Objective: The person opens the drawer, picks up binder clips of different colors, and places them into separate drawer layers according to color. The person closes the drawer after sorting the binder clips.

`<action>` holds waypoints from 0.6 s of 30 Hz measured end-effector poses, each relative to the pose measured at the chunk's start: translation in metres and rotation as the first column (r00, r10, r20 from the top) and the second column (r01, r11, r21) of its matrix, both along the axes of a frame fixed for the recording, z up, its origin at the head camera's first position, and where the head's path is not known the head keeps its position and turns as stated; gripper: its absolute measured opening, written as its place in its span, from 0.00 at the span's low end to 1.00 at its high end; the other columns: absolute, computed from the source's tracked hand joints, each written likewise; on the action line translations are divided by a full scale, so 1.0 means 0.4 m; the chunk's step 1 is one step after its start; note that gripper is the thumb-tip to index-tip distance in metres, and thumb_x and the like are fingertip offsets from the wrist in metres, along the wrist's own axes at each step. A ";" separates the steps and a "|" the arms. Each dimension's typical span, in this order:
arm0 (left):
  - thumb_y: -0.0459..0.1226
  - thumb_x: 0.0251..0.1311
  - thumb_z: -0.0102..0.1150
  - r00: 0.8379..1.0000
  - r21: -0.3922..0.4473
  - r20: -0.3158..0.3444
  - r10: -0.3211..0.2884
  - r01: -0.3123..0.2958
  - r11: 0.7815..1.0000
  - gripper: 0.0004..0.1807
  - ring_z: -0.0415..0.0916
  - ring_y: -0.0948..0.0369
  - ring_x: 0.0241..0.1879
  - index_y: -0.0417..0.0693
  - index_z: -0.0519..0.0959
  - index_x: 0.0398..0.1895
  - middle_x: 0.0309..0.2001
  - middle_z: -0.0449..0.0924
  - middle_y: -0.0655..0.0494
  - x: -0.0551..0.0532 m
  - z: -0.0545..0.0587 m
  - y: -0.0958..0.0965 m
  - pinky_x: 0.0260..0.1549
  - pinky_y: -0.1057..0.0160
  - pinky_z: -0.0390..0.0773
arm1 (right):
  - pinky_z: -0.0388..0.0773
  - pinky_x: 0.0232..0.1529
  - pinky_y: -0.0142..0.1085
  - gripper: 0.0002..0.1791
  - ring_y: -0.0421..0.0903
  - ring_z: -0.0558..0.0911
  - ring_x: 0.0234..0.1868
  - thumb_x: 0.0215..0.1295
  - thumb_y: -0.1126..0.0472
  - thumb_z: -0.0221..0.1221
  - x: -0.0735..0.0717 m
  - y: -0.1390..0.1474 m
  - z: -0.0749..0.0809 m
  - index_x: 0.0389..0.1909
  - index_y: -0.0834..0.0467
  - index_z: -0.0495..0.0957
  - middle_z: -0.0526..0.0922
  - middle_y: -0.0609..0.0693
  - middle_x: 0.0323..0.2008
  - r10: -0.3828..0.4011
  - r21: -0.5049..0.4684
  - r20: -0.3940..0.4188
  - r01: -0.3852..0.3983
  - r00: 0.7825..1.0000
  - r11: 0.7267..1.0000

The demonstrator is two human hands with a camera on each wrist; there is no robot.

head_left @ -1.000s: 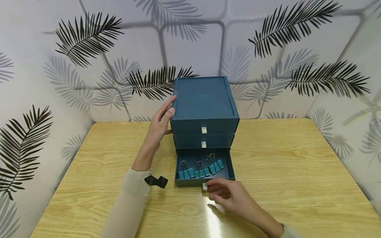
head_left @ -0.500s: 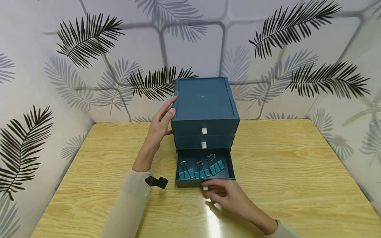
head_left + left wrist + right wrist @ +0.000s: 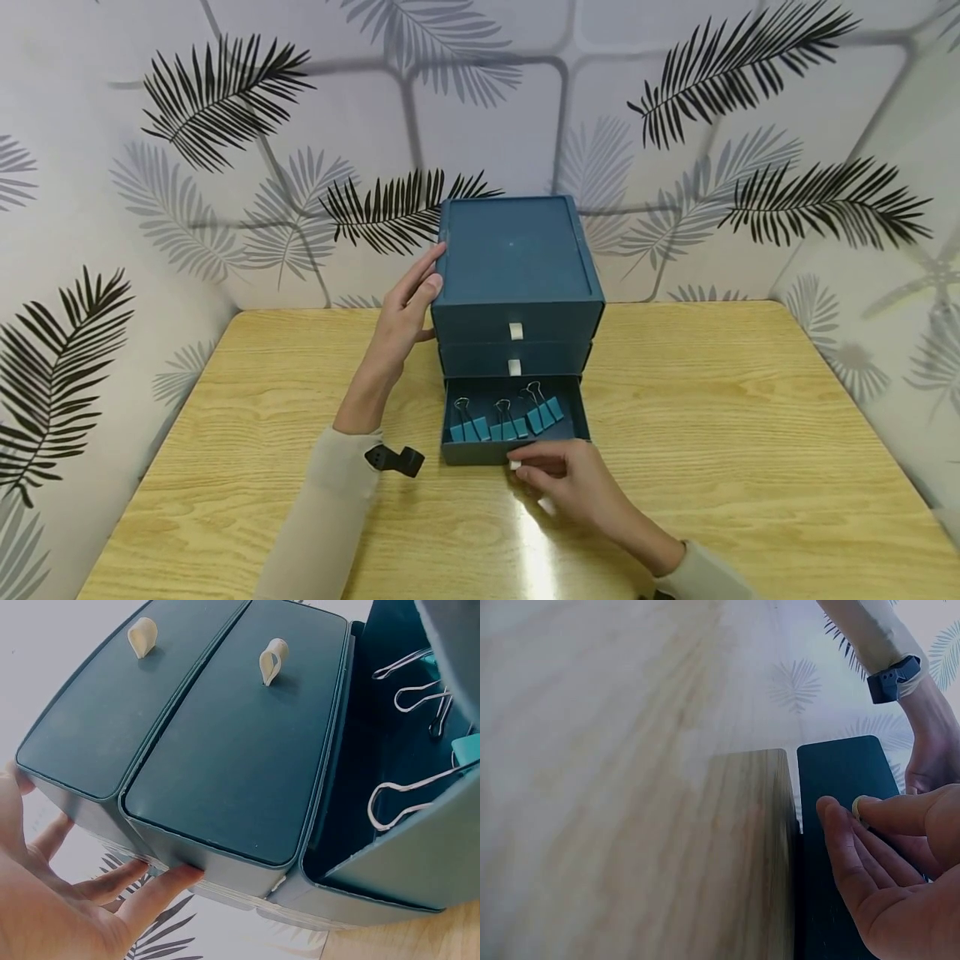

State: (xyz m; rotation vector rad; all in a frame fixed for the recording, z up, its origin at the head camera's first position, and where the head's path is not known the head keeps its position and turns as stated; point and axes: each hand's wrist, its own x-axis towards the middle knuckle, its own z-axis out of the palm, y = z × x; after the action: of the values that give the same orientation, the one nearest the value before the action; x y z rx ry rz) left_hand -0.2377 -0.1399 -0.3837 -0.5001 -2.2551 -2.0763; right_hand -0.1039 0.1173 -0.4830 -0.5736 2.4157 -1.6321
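Observation:
A dark blue drawer unit (image 3: 517,250) stands on the table. Its bottom drawer (image 3: 480,453) is pulled out, and several teal binder clips (image 3: 508,429) with wire handles lie in it. My left hand (image 3: 397,329) rests against the unit's left side, its fingers spread along the wall in the left wrist view. My right hand (image 3: 573,483) is at the front of the bottom drawer, holding its white pull tab (image 3: 515,465) between thumb and fingers. In the right wrist view the thumb tip touches the tab (image 3: 857,808).
The two upper drawers are closed, with white pull tabs on the top one (image 3: 516,331) and the middle one (image 3: 514,367). Below them is a wooden table (image 3: 735,433). A leaf-patterned wall (image 3: 487,100) rises behind. A black wrist device (image 3: 395,459) sits on the left sleeve.
The bottom drawer has slid slightly inward with its clips. My right hand has moved forward with it, its thumb now closed up to the tab. The left hand stays put.

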 end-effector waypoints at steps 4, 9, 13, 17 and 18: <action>0.51 0.79 0.46 1.000 0.000 0.002 0.003 -0.003 1.000 0.27 0.53 0.54 0.77 0.73 0.64 0.78 0.80 0.54 0.59 0.000 0.000 0.001 0.53 0.25 0.70 | 0.84 0.42 0.32 0.10 0.42 0.89 0.43 0.68 0.68 0.65 -0.010 0.002 0.002 0.48 0.61 0.88 0.89 0.52 0.45 -0.007 0.015 0.004 0.007 1.000 1.000; 0.51 0.79 0.46 1.000 -0.004 0.001 0.005 -0.005 1.000 0.27 0.53 0.54 0.78 0.73 0.63 0.78 0.80 0.54 0.58 0.000 0.002 0.004 0.53 0.25 0.70 | 0.84 0.43 0.33 0.10 0.43 0.88 0.42 0.68 0.69 0.65 -0.031 0.003 0.002 0.49 0.61 0.88 0.89 0.54 0.45 -0.020 0.001 -0.027 0.020 0.999 1.000; 0.50 0.79 0.46 1.000 -0.001 0.001 0.002 -0.002 1.000 0.27 0.53 0.53 0.78 0.72 0.63 0.79 0.80 0.54 0.58 -0.001 0.000 0.003 0.53 0.25 0.70 | 0.84 0.43 0.33 0.10 0.43 0.88 0.42 0.68 0.68 0.66 -0.050 0.004 -0.002 0.48 0.60 0.88 0.89 0.52 0.45 -0.034 0.005 -0.056 0.034 0.998 0.999; 0.50 0.79 0.45 1.000 0.005 0.001 0.002 -0.002 1.000 0.27 0.53 0.54 0.78 0.72 0.63 0.79 0.80 0.54 0.59 0.002 -0.001 0.001 0.54 0.25 0.70 | 0.84 0.44 0.33 0.10 0.44 0.88 0.44 0.68 0.68 0.66 -0.066 0.002 -0.002 0.48 0.59 0.89 0.89 0.51 0.46 -0.048 0.015 -0.063 0.049 0.997 0.999; 0.51 0.79 0.46 1.000 0.006 -0.001 0.001 -0.001 1.000 0.27 0.53 0.54 0.78 0.73 0.63 0.79 0.80 0.54 0.59 0.002 -0.001 0.001 0.54 0.26 0.70 | 0.84 0.44 0.33 0.10 0.44 0.88 0.45 0.68 0.69 0.66 -0.071 0.001 -0.003 0.48 0.59 0.89 0.89 0.51 0.46 -0.054 0.015 -0.063 0.055 0.997 0.998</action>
State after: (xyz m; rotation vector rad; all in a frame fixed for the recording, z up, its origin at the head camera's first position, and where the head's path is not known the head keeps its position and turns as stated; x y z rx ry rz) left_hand -0.2369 -0.1394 -0.3842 -0.4988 -2.2471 -2.0814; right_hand -0.1322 0.1179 -0.4843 -0.5697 2.5085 -1.6362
